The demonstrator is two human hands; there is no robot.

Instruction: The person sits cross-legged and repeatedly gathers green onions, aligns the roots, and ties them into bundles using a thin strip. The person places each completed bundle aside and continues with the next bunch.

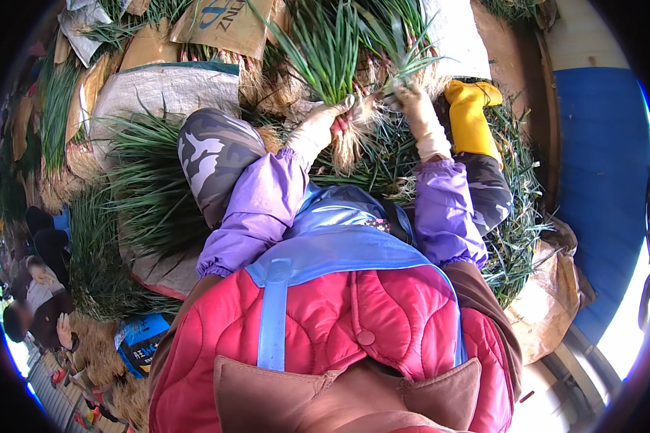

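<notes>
My left hand (325, 120), in a pale glove with a purple sleeve cover, is closed around a bunch of green onions (333, 65) with reddish bulbs and stringy roots. The leaves point away from me and the roots (348, 151) hang below the hand. Just to the right, my gloved right hand (409, 100) is at the base of a smaller tuft of green leaves (406, 62); its fingers are blurred, so its grip is unclear. Loose leaves and trimmings (379, 149) lie beneath both hands.
A pile of green onions (151, 178) lies left of my camouflage-covered knee (216, 151). Bundles under woven sacks (168, 89) and brown paper (225, 24) stand ahead. A yellow boot (471, 116) is at right, near a blue panel (596, 189). Another person (46, 303) sits at far left.
</notes>
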